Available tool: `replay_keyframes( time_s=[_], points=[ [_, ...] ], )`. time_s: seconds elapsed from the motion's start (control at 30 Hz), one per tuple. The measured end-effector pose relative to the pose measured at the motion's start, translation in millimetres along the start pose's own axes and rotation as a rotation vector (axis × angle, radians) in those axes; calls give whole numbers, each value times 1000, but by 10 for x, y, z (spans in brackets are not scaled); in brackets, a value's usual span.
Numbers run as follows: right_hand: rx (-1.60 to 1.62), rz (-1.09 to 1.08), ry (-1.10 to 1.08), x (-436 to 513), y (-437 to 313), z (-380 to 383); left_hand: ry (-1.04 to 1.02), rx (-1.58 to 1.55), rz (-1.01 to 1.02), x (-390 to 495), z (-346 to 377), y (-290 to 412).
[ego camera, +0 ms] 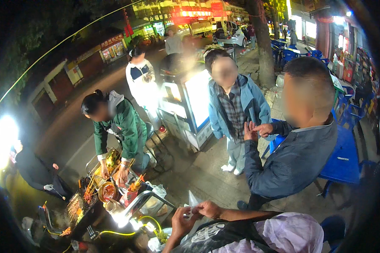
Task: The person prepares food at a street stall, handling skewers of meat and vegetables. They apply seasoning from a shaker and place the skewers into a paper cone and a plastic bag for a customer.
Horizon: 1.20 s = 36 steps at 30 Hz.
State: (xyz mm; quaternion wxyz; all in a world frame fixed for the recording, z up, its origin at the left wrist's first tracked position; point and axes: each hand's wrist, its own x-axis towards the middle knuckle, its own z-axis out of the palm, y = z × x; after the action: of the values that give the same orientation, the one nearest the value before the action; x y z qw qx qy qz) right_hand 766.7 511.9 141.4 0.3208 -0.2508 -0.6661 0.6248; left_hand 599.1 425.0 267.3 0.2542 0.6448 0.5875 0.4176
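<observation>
Close before my body, my left hand (182, 221) and my right hand (208, 210) meet with their fingertips on a thin, clear plastic bag (193, 199). Its pointed end rises above my fingers. To the left of my hands stands a metal frame (142, 196) beside a red container (128, 198) of skewers. A bowl of red sauce (108, 191) lies farther left, near a grill with skewers (76, 207). A person in a green jacket (122, 126) leans over trays of food, both hands among them.
A person in a dark jacket (291, 161) stands near my right, facing one in a blue jacket (240, 104). Yellow cable (118, 233) runs by the grill. A blue table (342, 155) is at the right; a lit food cart (196, 98) stands ahead.
</observation>
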Motion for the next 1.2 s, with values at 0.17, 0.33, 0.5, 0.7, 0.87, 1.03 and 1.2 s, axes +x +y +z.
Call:
replay_keyframes(
  time_s=[0.17, 0.33, 0.5, 0.7, 0.87, 1.03, 1.2],
  points=[
    [239, 409, -15, -4, -526, 141, -3, -82, -63, -188, -50, -130],
    [396, 357, -18, -115, -369, 136, 47, -183, -171, -227, -64, -211],
    [332, 347, 43, -154, -397, 253, 53, -265, -222, -345, -53, -271],
    [284, 361, 16, -168, -450, 298, 111, -215, -283, -407, -112, -318],
    [252, 322, 29, -121, -547, 351, 27, -381, -316, -455, -117, -343],
    [360, 405, 45, -148, -393, 301, 16, -270, -302, -473, -120, -340],
    [358, 365, 36, -73, -491, 354, 0, -295, -327, -465, -186, -285]
  ],
)
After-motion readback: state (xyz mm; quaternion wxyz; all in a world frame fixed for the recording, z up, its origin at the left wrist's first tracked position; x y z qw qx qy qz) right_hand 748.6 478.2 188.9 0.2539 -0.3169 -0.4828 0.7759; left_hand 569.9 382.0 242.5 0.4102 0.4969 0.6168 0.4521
